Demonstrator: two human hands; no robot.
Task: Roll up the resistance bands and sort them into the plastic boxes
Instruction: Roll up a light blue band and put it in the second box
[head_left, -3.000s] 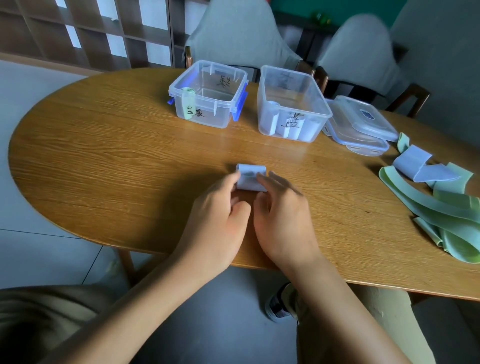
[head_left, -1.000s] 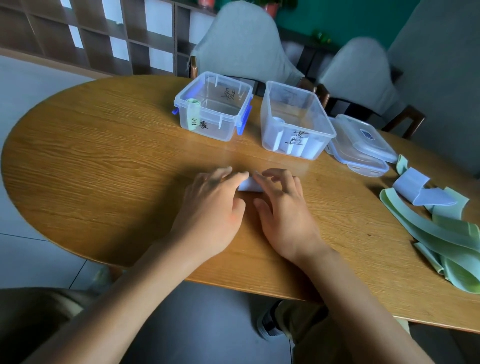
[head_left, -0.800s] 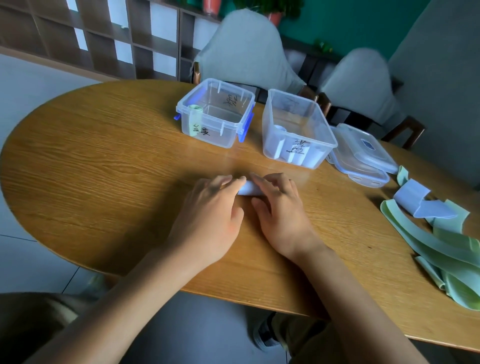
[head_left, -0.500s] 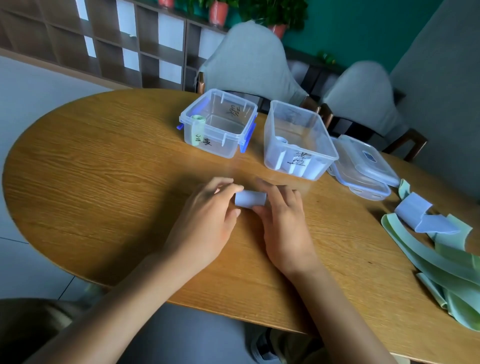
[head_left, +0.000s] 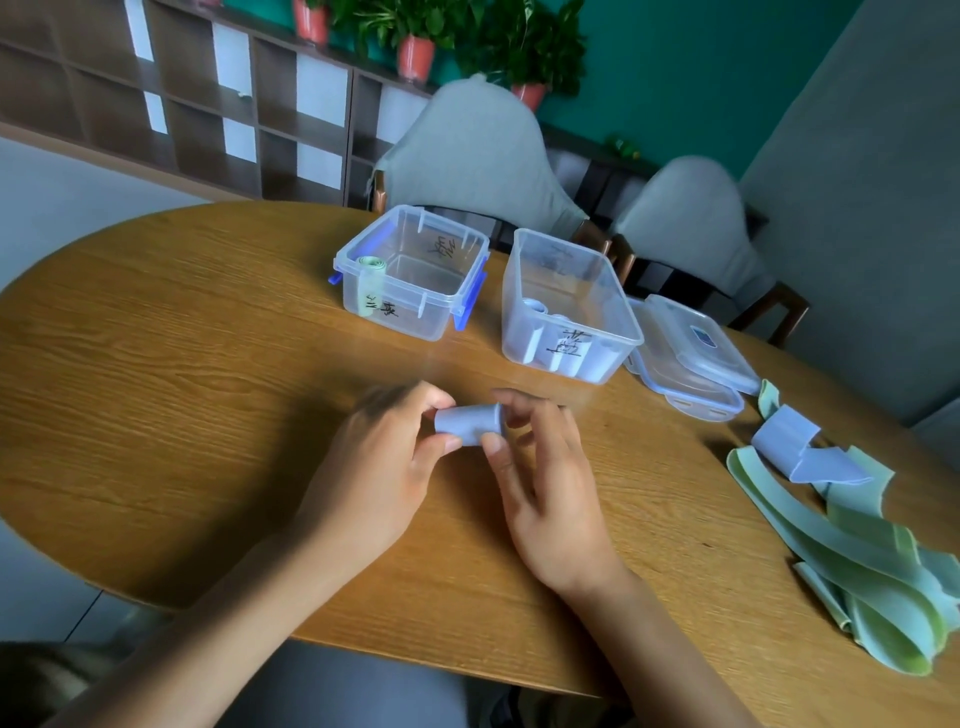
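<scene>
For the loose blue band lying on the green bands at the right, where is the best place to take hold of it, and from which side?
Probably the raised loop of the loose blue band, taken from above with a pinch. That end arches up off the table, so fingers can close on it, while its other end lies flat on the green bands. Both hands currently hold the rolled blue band.

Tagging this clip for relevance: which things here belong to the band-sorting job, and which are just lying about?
Job:
- blue roll, pinched by left hand and right hand
- left box
- right box
- loose bands

Lying about:
- box lids
- chairs
- potted plants
</scene>
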